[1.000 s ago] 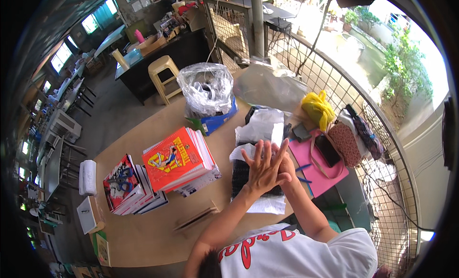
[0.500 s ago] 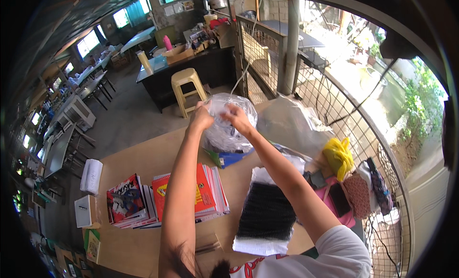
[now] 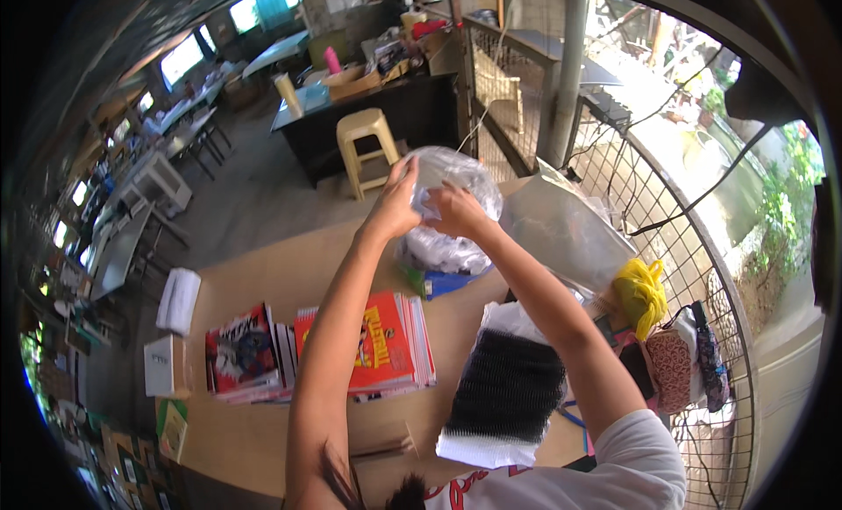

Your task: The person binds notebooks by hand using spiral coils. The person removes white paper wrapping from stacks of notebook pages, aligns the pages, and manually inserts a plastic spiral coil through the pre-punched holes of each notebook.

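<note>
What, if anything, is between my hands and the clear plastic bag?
Nothing visible. Your left hand appears to grip the left edge of the clear plastic bag, and your right hand is right at its near side; exact fingertip contact there is unclear.

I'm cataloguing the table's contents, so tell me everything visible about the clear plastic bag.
The clear plastic bag looks thin, shiny and crumpled, bulging above a blue-and-green piece at the table's far edge. The left hand holds its left side; the right hand is against its near side, perhaps partly inside. Its contents are unclear.
</note>
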Tool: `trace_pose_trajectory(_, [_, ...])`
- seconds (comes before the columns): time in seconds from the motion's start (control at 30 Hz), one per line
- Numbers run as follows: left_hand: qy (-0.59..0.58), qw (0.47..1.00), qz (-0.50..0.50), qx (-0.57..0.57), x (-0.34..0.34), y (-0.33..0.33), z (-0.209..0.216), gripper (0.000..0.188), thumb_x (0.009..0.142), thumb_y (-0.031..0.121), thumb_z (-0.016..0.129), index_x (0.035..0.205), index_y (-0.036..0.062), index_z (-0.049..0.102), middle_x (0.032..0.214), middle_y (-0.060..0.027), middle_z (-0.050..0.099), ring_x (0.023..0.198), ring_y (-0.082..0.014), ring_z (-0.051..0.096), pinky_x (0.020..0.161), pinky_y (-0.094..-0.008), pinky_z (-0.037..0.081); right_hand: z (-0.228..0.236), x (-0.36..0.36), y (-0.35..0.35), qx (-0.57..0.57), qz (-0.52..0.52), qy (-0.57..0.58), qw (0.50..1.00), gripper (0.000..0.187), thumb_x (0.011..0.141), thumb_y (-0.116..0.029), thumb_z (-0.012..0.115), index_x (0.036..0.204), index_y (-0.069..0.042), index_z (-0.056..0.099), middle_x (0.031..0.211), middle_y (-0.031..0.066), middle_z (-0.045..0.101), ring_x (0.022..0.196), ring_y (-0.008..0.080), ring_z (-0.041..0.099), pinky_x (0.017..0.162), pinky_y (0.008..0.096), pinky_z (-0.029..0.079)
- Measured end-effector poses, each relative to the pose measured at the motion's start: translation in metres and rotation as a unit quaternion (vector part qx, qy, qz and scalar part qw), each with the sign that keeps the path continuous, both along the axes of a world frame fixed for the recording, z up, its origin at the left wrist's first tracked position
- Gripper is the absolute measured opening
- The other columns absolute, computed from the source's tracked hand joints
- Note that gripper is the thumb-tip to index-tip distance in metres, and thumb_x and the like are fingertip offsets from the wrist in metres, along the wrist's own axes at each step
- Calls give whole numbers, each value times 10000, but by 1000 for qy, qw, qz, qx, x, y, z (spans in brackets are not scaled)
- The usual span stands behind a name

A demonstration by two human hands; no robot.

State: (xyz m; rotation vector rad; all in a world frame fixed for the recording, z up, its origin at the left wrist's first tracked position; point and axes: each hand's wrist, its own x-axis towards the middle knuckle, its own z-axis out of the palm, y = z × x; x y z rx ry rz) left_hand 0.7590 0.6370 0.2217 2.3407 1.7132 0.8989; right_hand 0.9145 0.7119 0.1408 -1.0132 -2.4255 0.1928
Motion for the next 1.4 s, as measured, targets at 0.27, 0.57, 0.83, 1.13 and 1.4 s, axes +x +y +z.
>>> trace_pose_trajectory(0.27, [-95,994,-34,28,8,-187,64,906,729,287,852,1515,175,414,1607,-258,199,1332,-368,484,1090,-435,412,65,54,-66,79,-11,242,967,261,832,-178,734,1082,-100,739,1066,180,725,976,361,699,855,388,541])
trace_pose_trajectory(0.57, [-234,966,-104,-42,-31,-468,62,573,767,475,809,1111,33,687,1028,-164,694,894,-272,691,783,-358,554,-30,151,-401,-380,79,191,902,168,767,49,636,867,-55,723,830,97,712,711,198,651,639,301,506])
trace_pose_trajectory(0.83, [-176,805,-239,-514,-29,-486,-59,490,764,279,850,1190,95,691,979,-113,711,809,-232,684,747,-335,553,-204,170,-652,-568,-86,84,814,291,925,-331,652,944,-47,710,878,153,713,808,317,682,748,422,518])
trace_pose_trajectory(1.13, [161,902,-337,-216,-4,-570,-254,880,730,317,823,1500,183,420,1551,-173,319,1351,-393,364,1108,-580,287,-411,131,-902,-577,-624,154,504,511,786,-432,780,1099,-37,702,1093,209,703,1007,333,702,852,434,566])
trace_pose_trajectory(1.4, [255,911,-300,-120,-19,-582,-292,952,706,324,803,1532,183,352,1575,-196,281,1421,-383,305,1146,-620,236,-460,214,-913,-194,-672,714,35,1250,739,-462,865,1567,-129,-10,1571,223,234,1356,497,364,965,660,442])
